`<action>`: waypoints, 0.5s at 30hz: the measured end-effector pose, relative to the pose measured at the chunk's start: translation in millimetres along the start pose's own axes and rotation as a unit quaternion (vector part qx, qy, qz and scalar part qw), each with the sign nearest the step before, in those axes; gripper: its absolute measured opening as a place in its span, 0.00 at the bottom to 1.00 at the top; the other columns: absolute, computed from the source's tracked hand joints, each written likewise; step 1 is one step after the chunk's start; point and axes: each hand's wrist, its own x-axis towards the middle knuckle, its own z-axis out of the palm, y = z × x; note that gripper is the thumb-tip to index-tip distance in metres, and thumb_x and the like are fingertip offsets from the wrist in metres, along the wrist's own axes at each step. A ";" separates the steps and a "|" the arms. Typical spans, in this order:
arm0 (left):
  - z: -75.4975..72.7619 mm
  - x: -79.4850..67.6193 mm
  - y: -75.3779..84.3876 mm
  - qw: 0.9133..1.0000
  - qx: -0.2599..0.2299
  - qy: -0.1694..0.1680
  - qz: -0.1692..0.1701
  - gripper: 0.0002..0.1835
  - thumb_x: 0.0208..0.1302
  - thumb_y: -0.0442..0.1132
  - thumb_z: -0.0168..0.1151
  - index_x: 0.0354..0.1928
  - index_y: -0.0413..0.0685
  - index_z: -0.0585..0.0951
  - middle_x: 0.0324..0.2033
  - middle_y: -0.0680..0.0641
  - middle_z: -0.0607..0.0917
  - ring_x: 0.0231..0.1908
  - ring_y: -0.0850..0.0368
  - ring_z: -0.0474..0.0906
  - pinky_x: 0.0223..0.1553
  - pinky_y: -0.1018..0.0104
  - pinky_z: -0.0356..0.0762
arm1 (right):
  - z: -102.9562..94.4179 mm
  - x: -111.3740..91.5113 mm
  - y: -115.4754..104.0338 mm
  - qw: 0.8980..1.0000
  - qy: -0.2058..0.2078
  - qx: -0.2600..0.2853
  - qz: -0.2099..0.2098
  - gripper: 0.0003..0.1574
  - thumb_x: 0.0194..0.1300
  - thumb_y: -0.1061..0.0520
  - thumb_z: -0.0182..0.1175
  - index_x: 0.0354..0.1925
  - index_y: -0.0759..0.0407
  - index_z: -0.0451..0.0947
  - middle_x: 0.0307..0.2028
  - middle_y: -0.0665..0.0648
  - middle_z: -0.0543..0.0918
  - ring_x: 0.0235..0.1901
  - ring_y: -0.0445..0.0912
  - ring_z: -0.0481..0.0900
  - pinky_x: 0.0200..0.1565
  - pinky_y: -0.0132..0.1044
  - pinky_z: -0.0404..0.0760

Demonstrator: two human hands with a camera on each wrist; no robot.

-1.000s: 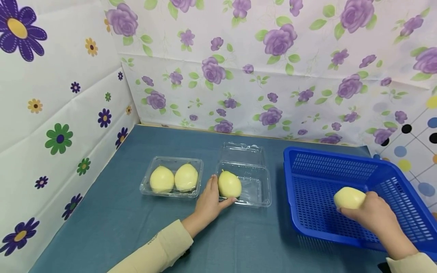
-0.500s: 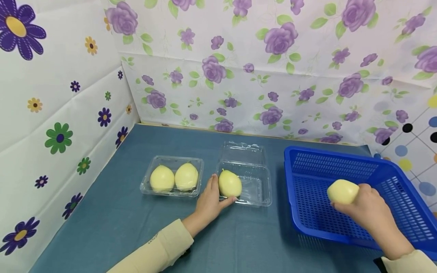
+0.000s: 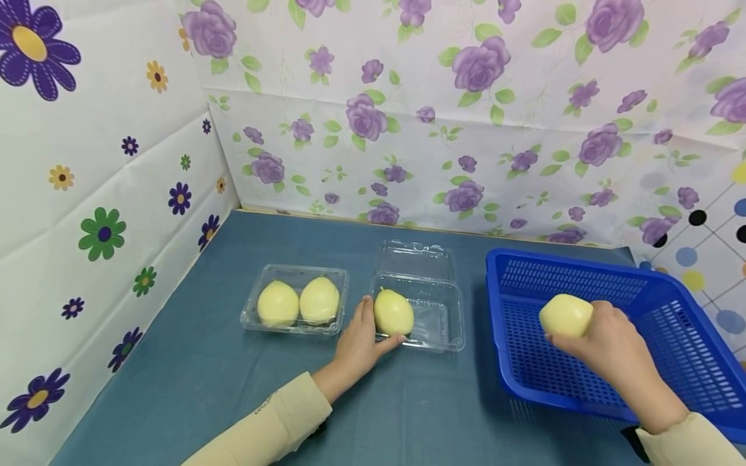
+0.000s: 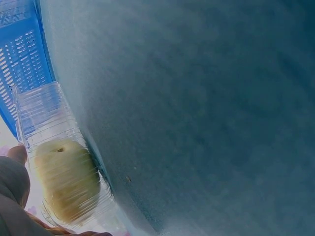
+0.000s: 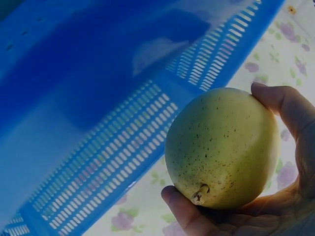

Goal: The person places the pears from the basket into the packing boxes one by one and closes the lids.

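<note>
My right hand (image 3: 614, 346) grips a pale yellow pear (image 3: 566, 315) over the blue basket, thumb on one side and fingers on the other. In the right wrist view the held pear (image 5: 221, 147) shows its stem and brown specks. An open-lidded clear plastic clamshell box (image 3: 445, 323) stands left of the basket with one pear (image 3: 394, 312) in its left half. My left hand (image 3: 357, 346) rests against that box, straight fingers along its left side and thumb at its front rim. The left wrist view shows the boxed pear (image 4: 66, 179) through the ribbed plastic wall.
The blue perforated basket (image 3: 501, 362) takes up the right of the table. To the left, a closed clear box (image 3: 250, 323) contains two pears (image 3: 298, 302). Blue-green cloth (image 3: 192, 388) covers the table, and flowered sheets (image 3: 419, 149) hang behind and at the left.
My right hand has lifted the pear and moved it leftward within the span of the basket. My left hand and the boxes have stayed where they were.
</note>
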 end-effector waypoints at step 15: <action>-0.9 -0.3 -0.2 1.000 -0.007 -0.008 -0.002 0.53 0.57 0.57 0.66 0.71 0.31 0.52 0.70 0.31 0.56 0.65 0.36 0.63 0.56 0.43 0.71 | 6.3 5.5 -43.8 0.999 -0.005 0.035 -0.029 0.54 0.49 0.41 0.71 0.53 0.83 0.61 0.38 0.75 0.72 0.29 0.57 0.73 0.22 0.42 0.73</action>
